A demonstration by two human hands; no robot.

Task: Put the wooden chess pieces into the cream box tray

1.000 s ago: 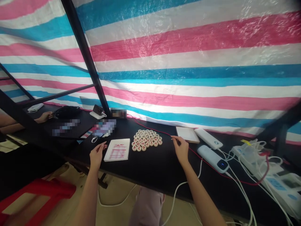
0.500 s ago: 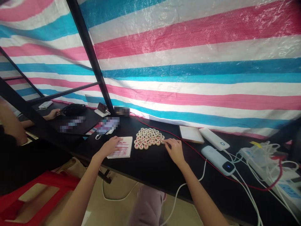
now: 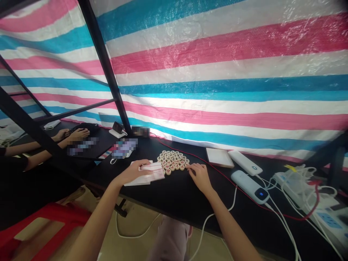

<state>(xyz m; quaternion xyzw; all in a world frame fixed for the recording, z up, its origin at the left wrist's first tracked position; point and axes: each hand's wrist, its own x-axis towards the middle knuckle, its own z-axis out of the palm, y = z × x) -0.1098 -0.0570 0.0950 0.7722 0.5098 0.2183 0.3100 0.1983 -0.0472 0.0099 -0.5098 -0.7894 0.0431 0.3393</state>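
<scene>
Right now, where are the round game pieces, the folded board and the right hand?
round game pieces (image 3: 174,160): head view, middle of the cluster.
folded board (image 3: 157,173): head view, its red-lined leaf at the right end.
right hand (image 3: 199,176): head view, back of the hand.

Pretty bright, even light, with shiny glare patches on the striped tarp. The black counter reads dark. There's wide-angle bending at the edges and dark corners. The left hand is slightly motion-blurred, and a few spots are pixelated.
</scene>
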